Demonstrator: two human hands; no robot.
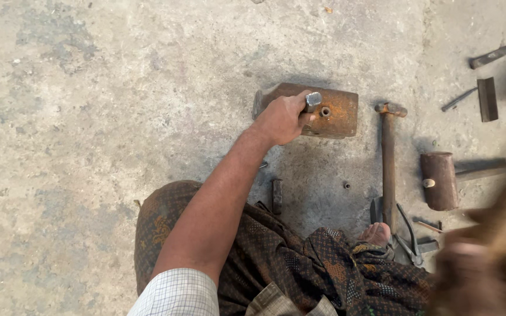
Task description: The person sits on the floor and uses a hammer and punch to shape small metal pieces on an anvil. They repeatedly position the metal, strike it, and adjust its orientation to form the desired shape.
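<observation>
left hand (281, 120) clamped on a short grey steel bolt (313, 100) over the hole in a rusty orange iron block (323, 111) on the concrete floor (89, 117) (right hand (487, 269) blurred, grip unclear); judged risk: bolt slipping, pinched fingers.

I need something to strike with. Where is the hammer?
In the head view, the hammer lies on the concrete floor, right of the rusty block and left of the rusty cylinder.
</observation>
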